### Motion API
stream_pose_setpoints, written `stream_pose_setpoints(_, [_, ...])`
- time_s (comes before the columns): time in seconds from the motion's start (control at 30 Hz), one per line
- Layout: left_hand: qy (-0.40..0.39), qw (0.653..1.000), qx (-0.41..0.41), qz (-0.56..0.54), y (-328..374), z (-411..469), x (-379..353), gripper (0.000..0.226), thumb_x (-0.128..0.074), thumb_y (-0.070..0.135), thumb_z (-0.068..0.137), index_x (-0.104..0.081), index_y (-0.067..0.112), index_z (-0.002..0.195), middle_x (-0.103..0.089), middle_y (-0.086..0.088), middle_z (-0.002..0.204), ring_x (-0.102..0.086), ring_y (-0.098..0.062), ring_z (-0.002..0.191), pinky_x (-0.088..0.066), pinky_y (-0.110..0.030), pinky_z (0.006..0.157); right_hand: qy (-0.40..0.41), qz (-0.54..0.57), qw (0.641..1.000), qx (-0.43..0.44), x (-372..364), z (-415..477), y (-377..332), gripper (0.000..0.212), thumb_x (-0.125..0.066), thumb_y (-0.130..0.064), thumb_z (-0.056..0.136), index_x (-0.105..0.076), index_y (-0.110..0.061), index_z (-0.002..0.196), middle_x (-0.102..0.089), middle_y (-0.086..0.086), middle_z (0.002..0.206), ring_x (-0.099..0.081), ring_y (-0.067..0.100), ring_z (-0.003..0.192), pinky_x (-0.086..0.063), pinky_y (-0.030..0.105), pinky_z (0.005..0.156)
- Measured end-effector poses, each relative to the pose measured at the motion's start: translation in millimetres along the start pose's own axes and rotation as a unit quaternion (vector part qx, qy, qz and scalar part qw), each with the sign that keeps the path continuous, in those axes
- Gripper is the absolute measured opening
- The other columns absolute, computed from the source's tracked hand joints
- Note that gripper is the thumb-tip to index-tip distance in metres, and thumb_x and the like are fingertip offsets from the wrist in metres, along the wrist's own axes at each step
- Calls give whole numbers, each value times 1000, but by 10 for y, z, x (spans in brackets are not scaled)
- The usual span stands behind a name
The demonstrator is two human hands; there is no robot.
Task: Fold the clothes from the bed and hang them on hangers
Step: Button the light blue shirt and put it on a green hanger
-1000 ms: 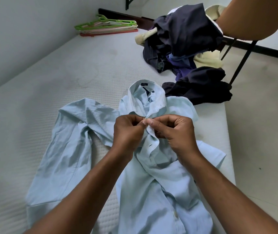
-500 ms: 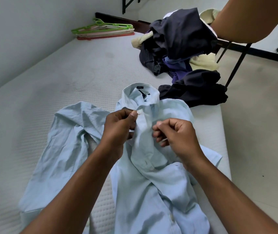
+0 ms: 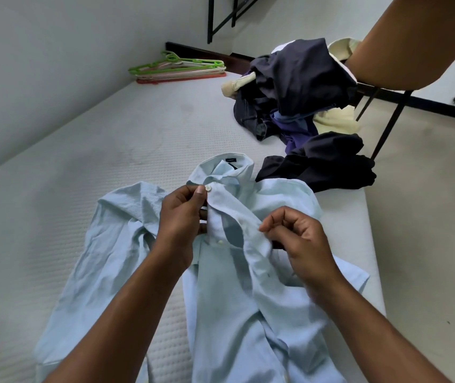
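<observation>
Light blue shirt point(image 3: 248, 313) laid front-up on the white mattress point(image 3: 82, 175), close to the right-hand edge. Long axis running from the near bottom of the view toward the far end of the bed, collar point(image 3: 227, 168) pointing away, hem cut off at the lower border. One sleeve point(image 3: 101, 258) thrown out to the left of the body, crumpled, trailing back toward the viewer. Front open at the chest, the two edges parted in a narrow V below the collar.

Left hand point(image 3: 179, 225) pinching the button-side edge between thumb and fingers, thumb tip just beside the top button point(image 3: 208, 188). Second button point(image 3: 220, 242) lower on the same strip, beside the heel of that hand. Right hand point(image 3: 301, 244) curled, thumb and forefinger pinching the opposite front edge and holding it a little off the chest. Probably the buttonhole strip, hard to be sure with the fingertips tucked into the fold. Hands apart, a band of cloth between them.

Beyond the collar, heap of dark, purple and cream clothes point(image 3: 303, 92), its nearest dark piece just beside the shirt's shoulder. Stack of plastic hangers point(image 3: 179, 69), green on top, flat at the far corner by the wall. Another person's bare arm point(image 3: 414, 42) across the top right. Black metal legs point(image 3: 386, 128) on the pale floor point(image 3: 428, 230) beside the bed.
</observation>
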State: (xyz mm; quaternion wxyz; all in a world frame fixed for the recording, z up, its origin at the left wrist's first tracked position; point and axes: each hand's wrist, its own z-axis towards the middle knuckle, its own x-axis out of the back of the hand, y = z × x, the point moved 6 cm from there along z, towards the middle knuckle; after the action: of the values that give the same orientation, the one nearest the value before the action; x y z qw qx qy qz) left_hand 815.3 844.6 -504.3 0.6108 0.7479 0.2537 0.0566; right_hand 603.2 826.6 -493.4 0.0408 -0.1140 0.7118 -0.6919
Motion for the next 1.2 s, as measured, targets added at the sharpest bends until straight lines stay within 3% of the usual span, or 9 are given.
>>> stream_pose_setpoints(0.17, [6, 999, -39, 9, 28, -50, -40, 21, -57, 17, 106, -71, 5, 96, -71, -5, 75, -64, -15, 56, -52, -28, 51, 86, -61, 994, 17, 55, -13, -46, 32, -55, -10, 90, -71, -16, 62, -70, -1, 68, -55, 13, 65, -45, 32, 70])
stream_pose_setpoints(0.23, [22, 999, -44, 12, 24, -50, -33, 21, -57, 17, 106, -71, 5, 95, -69, -5, 72, -61, -14, 53, -51, -27, 49, 81, -109, 990, 47, 44, -44, -88, 26, -61, -28, 86, -72, -15, 67, -72, -2, 72, -63, 13, 68, -50, 33, 71])
stream_pose_setpoints(0.33, [34, 998, -44, 4, 12, -51, -39, 22, -58, 16, 106, -69, 6, 90, -66, -7, 69, -57, -15, 50, -47, -26, 45, 85, -247, 961, 94, -12, -126, -160, 44, -74, -69, 71, -68, -26, 75, -69, -8, 80, -65, 10, 75, -52, 29, 67])
stream_pose_setpoints(0.4, [34, 999, -40, 1, 5, -49, -47, 23, -58, 16, 106, -68, 6, 88, -66, -9, 70, -57, -18, 51, -46, -27, 44, 97, -336, 929, 122, -64, -140, -186, 49, -74, -78, 68, -62, -31, 78, -65, -14, 85, -63, 7, 81, -52, 30, 68])
stream_pose_setpoints(0.6, [30, 999, -24, 10, 3, -45, -35, 23, -57, 17, 106, -69, 1, 92, -64, -17, 75, -55, -23, 52, -47, -28, 44, 107, -293, 924, 224, 14, -105, -274, 11, -81, -33, 90, -81, -25, 97, -69, -9, 100, -67, 12, 100, -54, 37, 90])
stream_pose_setpoints(0.73, [30, 999, -16, 20, -28, -36, -50, 23, -58, 17, 106, -69, 1, 93, -64, -17, 75, -56, -21, 49, -47, -27, 44, 87, -305, 898, 306, 3, -129, -401, 27, -84, -7, 88, -80, -14, 113, -73, -5, 102, -68, 8, 95, -56, 29, 84])
stream_pose_setpoints(0.87, [37, 999, -11, 30, -35, -12, -31, 23, -58, 17, 106, -69, 2, 94, -66, -15, 73, -59, -21, 50, -49, -28, 44, 44, -281, 898, 336, -71, -171, -457, 21, -85, -14, 90, -80, -12, 110, -75, -6, 90, -69, 9, 81, -57, 30, 73])
stream_pose_setpoints(1.07, [39, 999, 4, 38, -34, 2, -7, 24, -58, 18, 106, -69, 0, 96, -67, -16, 76, -61, -23, 50, -50, -28, 44, 10, -277, 897, 345, -143, -198, -476, 7, -76, -7, 96, -76, -12, 101, -72, -4, 89, -69, 12, 82, -57, 31, 71])
stream_pose_setpoints(1.2, [32, 999, 30, 25, -29, 12, 4, 24, -58, 15, 105, -67, -5, 98, -66, -19, 76, -59, -23, 47, -49, -27, 43, -42, -255, 938, 233, -104, -49, -246, 18, -76, -4, 93, -80, -22, 95, -70, -7, 82, -67, 11, 75, -55, 35, 67])
